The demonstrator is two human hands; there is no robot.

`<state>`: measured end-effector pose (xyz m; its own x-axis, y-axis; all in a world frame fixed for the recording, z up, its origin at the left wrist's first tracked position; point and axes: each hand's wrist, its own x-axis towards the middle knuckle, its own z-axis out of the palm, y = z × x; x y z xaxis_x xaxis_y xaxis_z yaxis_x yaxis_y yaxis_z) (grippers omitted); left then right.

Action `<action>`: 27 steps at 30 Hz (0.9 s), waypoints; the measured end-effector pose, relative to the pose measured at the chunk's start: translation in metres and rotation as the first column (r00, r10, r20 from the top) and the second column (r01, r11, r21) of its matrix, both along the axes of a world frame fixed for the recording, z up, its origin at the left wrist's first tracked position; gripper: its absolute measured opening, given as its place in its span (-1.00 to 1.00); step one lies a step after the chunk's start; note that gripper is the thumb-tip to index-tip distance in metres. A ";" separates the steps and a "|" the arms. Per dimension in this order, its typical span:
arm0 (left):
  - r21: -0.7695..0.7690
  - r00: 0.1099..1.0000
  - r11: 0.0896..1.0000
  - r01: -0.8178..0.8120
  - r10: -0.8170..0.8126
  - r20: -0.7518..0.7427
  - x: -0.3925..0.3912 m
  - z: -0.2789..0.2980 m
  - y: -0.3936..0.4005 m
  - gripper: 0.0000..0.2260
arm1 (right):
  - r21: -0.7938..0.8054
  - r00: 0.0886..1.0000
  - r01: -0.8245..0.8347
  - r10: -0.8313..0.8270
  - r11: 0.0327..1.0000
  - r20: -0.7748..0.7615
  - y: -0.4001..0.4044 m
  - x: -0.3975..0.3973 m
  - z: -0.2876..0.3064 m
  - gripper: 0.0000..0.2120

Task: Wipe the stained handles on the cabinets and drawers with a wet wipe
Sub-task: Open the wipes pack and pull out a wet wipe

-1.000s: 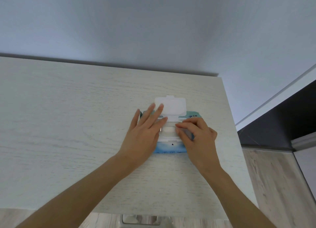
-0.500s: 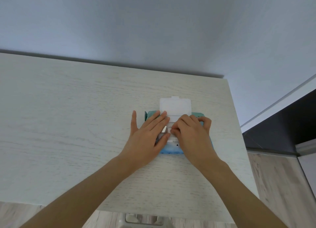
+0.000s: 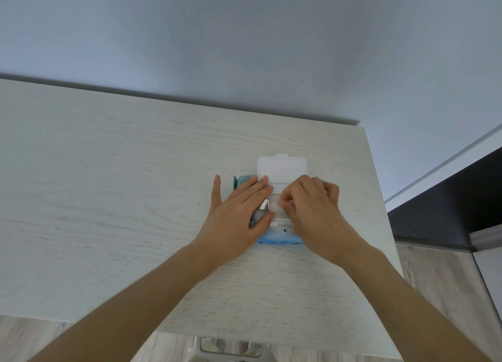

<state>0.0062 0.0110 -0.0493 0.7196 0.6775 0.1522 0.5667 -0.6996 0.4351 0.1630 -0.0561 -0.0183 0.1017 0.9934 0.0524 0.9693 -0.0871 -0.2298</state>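
Note:
A blue and teal pack of wet wipes lies on the pale wooden cabinet top, its white flip lid folded back and open. My left hand lies flat on the pack's left half with straight fingers, pressing it down. My right hand is curled over the opening, and its fingertips pinch the white wipe that shows there. No cabinet or drawer handles are clearly in sight.
A plain grey-blue wall rises behind the cabinet. To the right are a white baseboard strip, a dark panel and wood-look flooring. A metal fitting pokes out below the cabinet's front edge.
My right hand has slid left from the pack's right side onto the opening and now pinches the wipe. My left hand has stayed flat on the pack.

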 end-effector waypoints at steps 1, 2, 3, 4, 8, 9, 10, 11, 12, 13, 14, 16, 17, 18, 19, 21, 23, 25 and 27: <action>-0.011 1.000 1.000 0.002 -0.002 0.002 0.000 0.000 0.000 -0.53 | -0.008 1.000 -0.004 0.004 1.000 -0.001 -0.002 0.001 -0.001 -0.88; -0.020 1.000 1.000 0.002 -0.002 0.006 0.000 -0.001 0.000 -0.53 | -0.013 1.000 0.004 -0.004 1.000 -0.018 -0.003 0.002 -0.003 -0.84; -0.026 1.000 1.000 0.002 -0.001 0.009 0.000 -0.001 0.000 -0.53 | -0.009 0.998 0.021 -0.021 1.000 -0.054 -0.003 0.002 -0.003 -0.81; -0.030 1.000 1.000 0.002 -0.001 0.011 0.000 -0.001 0.000 -0.53 | 0.010 0.995 0.038 -0.037 0.999 -0.097 -0.003 0.001 -0.003 -0.80; -0.039 1.000 0.999 0.008 -0.008 0.013 0.000 0.000 -0.001 -0.54 | 0.036 0.997 0.050 -0.048 0.998 -0.058 0.002 -0.003 -0.006 -0.88; -0.037 1.000 0.999 0.007 -0.007 0.006 0.000 0.001 0.000 -0.54 | 0.029 1.000 0.028 -0.028 0.999 -0.003 0.003 -0.003 -0.007 -0.87; -0.031 1.000 0.999 0.005 -0.005 -0.003 0.000 0.002 0.000 -0.53 | 0.021 0.999 -0.001 -0.001 1.000 0.050 0.004 -0.003 -0.007 -0.85; -0.022 1.000 1.000 0.004 -0.004 -0.011 0.000 0.003 0.000 -0.53 | 0.011 0.996 -0.026 0.025 1.000 0.090 0.005 -0.003 -0.008 -0.83; -0.014 1.000 1.000 0.003 -0.003 -0.016 0.000 0.003 0.000 -0.53 | -0.004 0.993 -0.045 0.045 0.999 0.113 0.005 -0.002 -0.009 -0.81; -0.009 1.000 1.000 0.003 -0.003 -0.020 0.000 0.004 0.001 -0.53 | -0.012 0.993 -0.057 0.057 0.998 0.106 0.006 -0.001 -0.010 -0.83; -0.007 1.000 1.000 0.004 -0.004 -0.026 0.000 0.005 0.002 -0.53 | -0.019 0.996 -0.055 0.056 0.998 0.068 0.006 0.000 -0.009 -0.86; -0.021 0.999 1.000 0.009 -0.010 -0.036 0.001 0.007 0.003 -0.53 | -0.015 0.998 -0.045 0.045 0.999 -0.034 0.005 0.001 -0.006 -0.91; -0.040 0.999 0.999 0.011 -0.012 -0.033 0.001 0.007 0.004 -0.52 | 0.010 0.997 -0.042 0.042 0.999 -0.068 0.004 0.002 -0.004 -0.89; -0.062 1.000 0.998 0.010 -0.012 -0.028 0.001 0.007 0.005 -0.52 | 0.036 0.995 -0.035 0.039 0.999 -0.092 0.003 0.003 -0.003 -0.86; -0.078 1.000 0.997 0.009 -0.011 -0.025 0.001 0.007 0.006 -0.52 | 0.052 0.993 -0.027 0.033 0.998 -0.116 0.002 0.004 -0.002 -0.85; -0.090 1.000 0.996 0.003 -0.005 -0.027 0.001 0.006 0.006 -0.51 | 0.064 0.986 0.000 0.011 0.998 -0.165 -0.001 0.004 -0.001 -0.89; -0.090 1.000 0.996 -0.002 0.000 -0.016 0.001 0.005 0.004 -0.52 | 0.087 0.975 0.022 -0.002 0.996 -0.221 -0.003 0.002 0.001 -0.95; -0.095 1.000 0.995 -0.006 0.006 0.003 0.001 0.005 0.003 -0.52 | 0.087 0.978 0.012 0.006 0.996 -0.210 -0.003 -0.001 0.002 -0.87; -0.098 1.000 0.995 -0.011 0.011 -0.003 0.002 0.006 0.002 -0.52 | 0.081 0.983 -0.011 0.026 0.997 -0.179 -0.001 -0.003 0.002 -0.88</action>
